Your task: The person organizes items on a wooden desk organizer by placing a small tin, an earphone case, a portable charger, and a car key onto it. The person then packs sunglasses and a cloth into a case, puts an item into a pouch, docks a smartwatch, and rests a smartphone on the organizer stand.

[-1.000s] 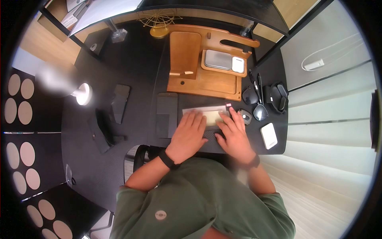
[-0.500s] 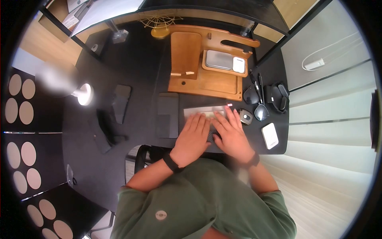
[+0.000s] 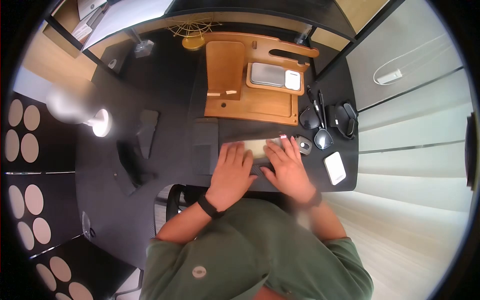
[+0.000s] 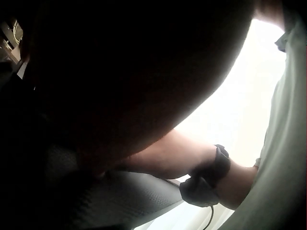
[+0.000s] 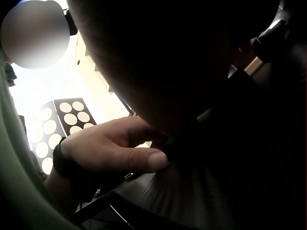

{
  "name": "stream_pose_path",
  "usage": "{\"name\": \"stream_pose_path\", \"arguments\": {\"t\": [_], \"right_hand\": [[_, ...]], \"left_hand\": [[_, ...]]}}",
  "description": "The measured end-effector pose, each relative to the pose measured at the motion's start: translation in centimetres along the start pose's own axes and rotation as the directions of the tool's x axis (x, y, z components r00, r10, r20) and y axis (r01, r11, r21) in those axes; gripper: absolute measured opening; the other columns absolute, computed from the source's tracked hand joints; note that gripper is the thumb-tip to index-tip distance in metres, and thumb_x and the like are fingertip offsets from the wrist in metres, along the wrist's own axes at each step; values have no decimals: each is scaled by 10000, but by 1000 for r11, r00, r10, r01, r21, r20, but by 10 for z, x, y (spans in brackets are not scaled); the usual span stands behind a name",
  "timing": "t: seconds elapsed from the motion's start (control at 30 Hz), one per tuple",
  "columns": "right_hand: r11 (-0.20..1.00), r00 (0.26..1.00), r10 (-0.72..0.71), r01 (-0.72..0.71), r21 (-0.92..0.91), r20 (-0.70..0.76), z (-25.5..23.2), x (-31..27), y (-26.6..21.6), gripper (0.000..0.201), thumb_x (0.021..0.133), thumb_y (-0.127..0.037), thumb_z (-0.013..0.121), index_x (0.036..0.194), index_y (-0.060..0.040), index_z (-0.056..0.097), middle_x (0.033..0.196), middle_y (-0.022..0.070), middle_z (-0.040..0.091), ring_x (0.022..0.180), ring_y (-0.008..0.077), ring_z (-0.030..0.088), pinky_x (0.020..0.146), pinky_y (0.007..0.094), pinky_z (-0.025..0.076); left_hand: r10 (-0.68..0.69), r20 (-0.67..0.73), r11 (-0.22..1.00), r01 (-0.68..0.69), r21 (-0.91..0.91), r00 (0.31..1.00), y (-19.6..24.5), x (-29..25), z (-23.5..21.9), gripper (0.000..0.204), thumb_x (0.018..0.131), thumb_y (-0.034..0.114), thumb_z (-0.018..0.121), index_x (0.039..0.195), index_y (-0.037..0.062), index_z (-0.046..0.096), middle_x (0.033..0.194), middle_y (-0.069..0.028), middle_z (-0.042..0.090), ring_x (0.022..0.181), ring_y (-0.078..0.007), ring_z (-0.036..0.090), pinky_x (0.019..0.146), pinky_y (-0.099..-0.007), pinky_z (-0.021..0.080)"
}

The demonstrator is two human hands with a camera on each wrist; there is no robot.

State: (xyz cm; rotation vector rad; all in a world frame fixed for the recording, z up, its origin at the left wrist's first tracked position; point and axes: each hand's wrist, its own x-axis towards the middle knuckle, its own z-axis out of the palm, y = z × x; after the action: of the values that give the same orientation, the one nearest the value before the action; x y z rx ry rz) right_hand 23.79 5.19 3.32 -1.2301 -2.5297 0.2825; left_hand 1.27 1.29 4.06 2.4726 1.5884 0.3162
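We have both hands flat on a pale strip (image 3: 257, 147) lying on the dark mat at the front of the desk (image 3: 165, 90), just below the wooden stand (image 3: 250, 102): the left hand (image 3: 231, 172) and right hand (image 3: 286, 169) press with straight fingers, no grip closed. We judge this the smoothing step; next calls for even pressure along its length.

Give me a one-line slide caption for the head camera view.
Left hand and right hand press flat on a pale sheet on the black desk, below a wooden organizer.
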Motion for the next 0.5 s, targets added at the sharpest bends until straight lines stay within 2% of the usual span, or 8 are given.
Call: {"name": "stream_pose_path", "arguments": {"t": [0.1,0.3,0.37,0.4,0.5], "right_hand": [[1000,1000,20,-20,11,3,-1,0,-2,604,906,-303,848,1407,-12,678,1521,145,625,1545,426,433,1327,609,264],[991,1000,-9,12,134,-25,-18,-9,4,524,862,-167,871,1337,-16,710,1480,144,643,1553,417,438,1289,581,355],[981,989,77,-52,189,-125,-21,-18,14,499,841,-89,864,1313,-14,719,1467,152,646,1528,420,471,1252,556,411],[980,989,78,-54,189,-124,-22,-21,20,499,841,-89,864,1313,-14,719,1467,152,646,1528,420,471,1252,556,411],[975,961,205,-183,129,-186,-27,-29,33,518,841,-59,847,1337,-10,706,1483,173,635,1489,425,512,1227,514,441]], "left_hand": [[-19,-17,1000,19,14,1000,-1,-3,1,725,883,381,853,1450,2,606,1544,-267,546,1496,-433,464,1319,-588,280],[2,-62,1000,-4,-22,998,2,-7,-8,625,907,299,829,1426,15,629,1520,-226,565,1503,-430,452,1328,-602,268],[20,-88,999,-24,-41,996,0,-9,-4,585,912,263,820,1410,18,638,1500,-204,579,1503,-427,452,1327,-604,275],[12,-115,999,-17,-41,993,-3,-11,2,532,915,223,805,1382,21,649,1466,-184,597,1497,-423,458,1319,-603,294],[4,-159,999,-13,-53,987,-10,-13,10,446,915,155,782,1326,26,667,1403,-157,626,1477,-418,473,1301,-601,331]]}}
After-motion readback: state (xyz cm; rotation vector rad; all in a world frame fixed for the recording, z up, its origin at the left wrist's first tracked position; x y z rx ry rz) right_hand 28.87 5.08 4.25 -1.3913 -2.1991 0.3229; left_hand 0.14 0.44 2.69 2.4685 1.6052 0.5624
